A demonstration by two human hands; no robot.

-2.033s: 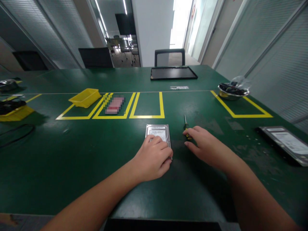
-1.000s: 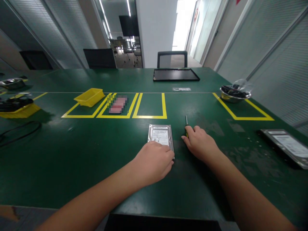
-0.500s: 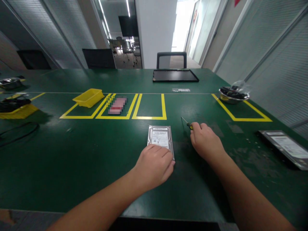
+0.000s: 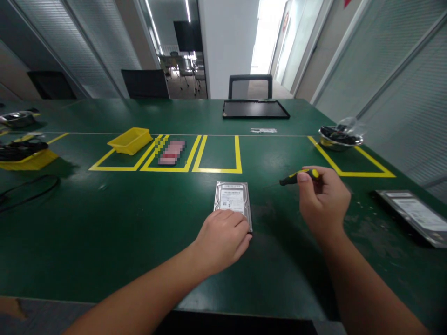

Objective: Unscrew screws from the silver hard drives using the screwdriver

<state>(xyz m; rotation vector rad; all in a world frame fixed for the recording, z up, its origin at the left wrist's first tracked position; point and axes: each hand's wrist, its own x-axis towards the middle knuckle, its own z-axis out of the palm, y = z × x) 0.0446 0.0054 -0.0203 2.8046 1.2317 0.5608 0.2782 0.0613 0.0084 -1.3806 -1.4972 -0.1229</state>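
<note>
A silver hard drive [image 4: 232,197] lies flat on the green table [image 4: 139,218] in front of me. My left hand [image 4: 222,239] rests on its near end, fingers curled over the edge. My right hand [image 4: 323,199] is raised to the right of the drive and pinches a small screwdriver [image 4: 296,177] with a black and yellow handle. The thin shaft points left toward the drive and hangs above the table.
Yellow tape boxes [image 4: 216,156] mark the table beyond the drive; a yellow tray [image 4: 130,140] stands at the left one. A second hard drive [image 4: 414,214] lies at the right edge. A metal bowl [image 4: 340,136] sits far right, a black tray [image 4: 254,109] at the back.
My right hand picked the screwdriver up from the table and lifted it to the right. My left hand stayed on the drive's near end.
</note>
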